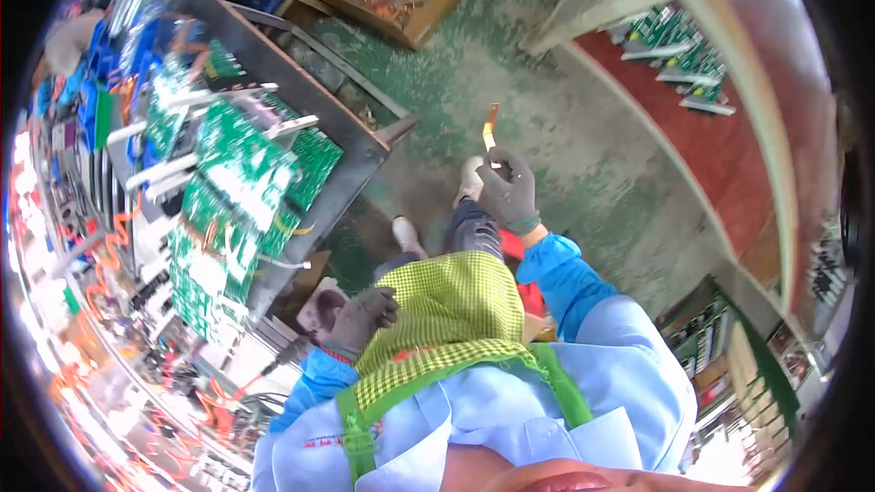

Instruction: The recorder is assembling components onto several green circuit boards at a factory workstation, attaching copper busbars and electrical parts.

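Note:
My right hand (pixel 510 191), in a grey glove, is held out over the floor. Its fingers pinch a thin, bent copper-coloured metal strip (pixel 489 128), which points away from me. My left hand (pixel 363 321), also gloved in grey, is curled closed in front of my apron (pixel 447 296), with nothing showing from its fingers. Beyond it on the left, green circuit boards (pixel 241 159) with white edge strips lie piled on a dark workbench (pixel 369 150).
An open cardboard box (pixel 424 23) holding clear plastic stands on the green floor ahead. To the right is a red-brown shelf surface (pixel 656 118) with several more circuit boards (pixel 679 55). Orange coiled cords (pixel 100 282) run along the left. A rack of boards (pixel 715 337) stands at lower right.

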The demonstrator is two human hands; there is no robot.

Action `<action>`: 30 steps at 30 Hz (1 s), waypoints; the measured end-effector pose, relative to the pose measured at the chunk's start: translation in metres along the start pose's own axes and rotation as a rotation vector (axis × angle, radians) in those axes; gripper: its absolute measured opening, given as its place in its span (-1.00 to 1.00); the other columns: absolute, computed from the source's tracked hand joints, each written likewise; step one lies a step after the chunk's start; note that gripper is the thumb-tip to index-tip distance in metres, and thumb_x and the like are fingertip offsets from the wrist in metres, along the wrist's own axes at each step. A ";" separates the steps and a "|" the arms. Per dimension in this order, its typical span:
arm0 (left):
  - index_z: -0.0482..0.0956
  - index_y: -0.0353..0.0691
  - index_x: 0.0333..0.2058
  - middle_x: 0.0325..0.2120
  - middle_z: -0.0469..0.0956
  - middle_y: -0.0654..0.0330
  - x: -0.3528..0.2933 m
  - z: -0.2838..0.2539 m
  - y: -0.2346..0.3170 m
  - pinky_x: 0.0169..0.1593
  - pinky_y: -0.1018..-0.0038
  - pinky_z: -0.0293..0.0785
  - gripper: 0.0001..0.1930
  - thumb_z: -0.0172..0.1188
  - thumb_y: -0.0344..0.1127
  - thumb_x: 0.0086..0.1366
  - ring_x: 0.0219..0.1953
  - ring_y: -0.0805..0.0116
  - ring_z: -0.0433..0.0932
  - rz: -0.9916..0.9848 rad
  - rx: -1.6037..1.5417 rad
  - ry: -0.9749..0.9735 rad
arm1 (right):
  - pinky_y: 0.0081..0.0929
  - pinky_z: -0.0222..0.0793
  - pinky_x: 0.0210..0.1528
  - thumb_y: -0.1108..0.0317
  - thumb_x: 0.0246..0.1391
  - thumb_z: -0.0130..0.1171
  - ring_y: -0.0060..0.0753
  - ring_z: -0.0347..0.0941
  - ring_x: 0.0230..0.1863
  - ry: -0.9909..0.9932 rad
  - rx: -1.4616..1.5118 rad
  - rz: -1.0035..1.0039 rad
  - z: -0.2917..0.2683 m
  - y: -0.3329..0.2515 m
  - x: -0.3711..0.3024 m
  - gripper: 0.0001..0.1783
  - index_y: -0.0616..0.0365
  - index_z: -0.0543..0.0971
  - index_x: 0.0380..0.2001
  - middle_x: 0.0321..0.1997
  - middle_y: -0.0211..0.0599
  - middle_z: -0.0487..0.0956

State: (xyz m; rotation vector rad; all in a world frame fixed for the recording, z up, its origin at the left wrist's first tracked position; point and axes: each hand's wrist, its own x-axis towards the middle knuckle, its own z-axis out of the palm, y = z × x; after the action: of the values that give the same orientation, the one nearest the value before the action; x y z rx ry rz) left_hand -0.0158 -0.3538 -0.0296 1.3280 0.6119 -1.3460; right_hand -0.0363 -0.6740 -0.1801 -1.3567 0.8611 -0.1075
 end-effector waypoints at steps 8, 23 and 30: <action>0.46 -0.24 -0.17 -0.43 0.43 0.26 -0.045 0.022 0.022 -0.39 0.59 0.29 -0.80 0.06 -0.28 0.30 -0.47 0.50 0.37 0.458 -0.395 0.017 | -0.62 0.21 -0.20 0.59 -0.02 0.01 -0.62 0.26 -0.29 -0.403 -0.204 -0.551 0.016 -0.226 -0.067 -0.81 0.19 0.46 -0.28 -0.33 -0.47 0.38; 0.46 -0.27 -0.30 -0.48 0.44 0.26 -0.021 -0.090 0.055 -0.51 0.70 0.43 -0.90 0.07 -0.37 0.28 -0.49 0.56 0.42 0.918 -1.503 0.168 | -0.47 0.37 -0.24 0.41 0.00 0.18 -0.34 0.43 -0.24 -1.086 -0.409 -0.944 0.212 -0.303 -0.175 -0.84 0.13 0.55 -0.29 -0.22 -0.24 0.46; 0.44 -0.28 -0.31 -0.48 0.44 0.22 0.010 -0.122 0.064 -0.54 0.62 0.46 -0.90 -0.02 -0.39 0.30 -0.47 0.51 0.44 0.832 -1.683 -0.084 | -0.40 0.41 -0.25 0.34 0.08 0.10 -0.21 0.50 -0.28 -1.153 -0.582 -0.975 0.243 -0.304 -0.176 -0.85 0.16 0.53 -0.30 -0.30 -0.22 0.53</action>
State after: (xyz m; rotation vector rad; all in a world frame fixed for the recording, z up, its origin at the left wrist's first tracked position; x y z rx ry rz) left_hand 0.0878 -0.2641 -0.0480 0.0162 0.7002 0.0539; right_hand 0.1069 -0.4623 0.1625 -1.9184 -0.8316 0.1886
